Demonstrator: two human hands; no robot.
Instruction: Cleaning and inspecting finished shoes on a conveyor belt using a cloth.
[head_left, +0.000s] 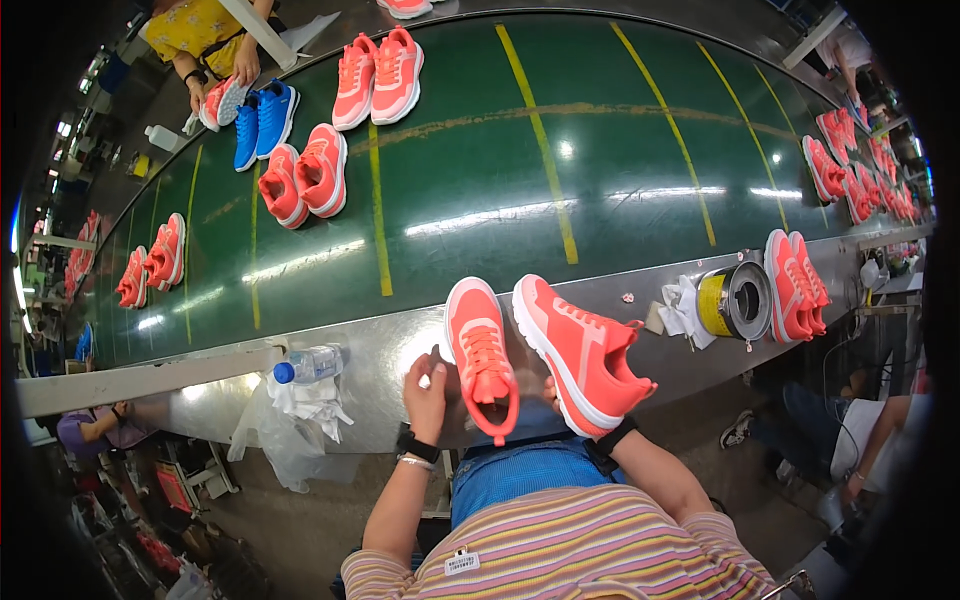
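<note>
A: Which way does the upright coral-pink running shoe with a thick white sole lie from the left hand?

B: Just to its right, on the shiny grey metal ledge. Its long axis runs away from the wearer, toe toward the smooth green conveyor belt, heel nearest the body. The left hand is the nearer one.

A: Is that hand gripping it?

B: No, its fingers are loosely bent and parted; whether a fingertip touches, I can't tell.

A: And the right hand?

B: Mostly hidden, but it seems closed around the tilted coral-pink shoe from below, whose toe points up and left.

A: Materials?

B: Soft-looking fabric uppers, paler rounded toe caps, laces, padded oval collars, and moulded soles curving up at the toe.
</note>
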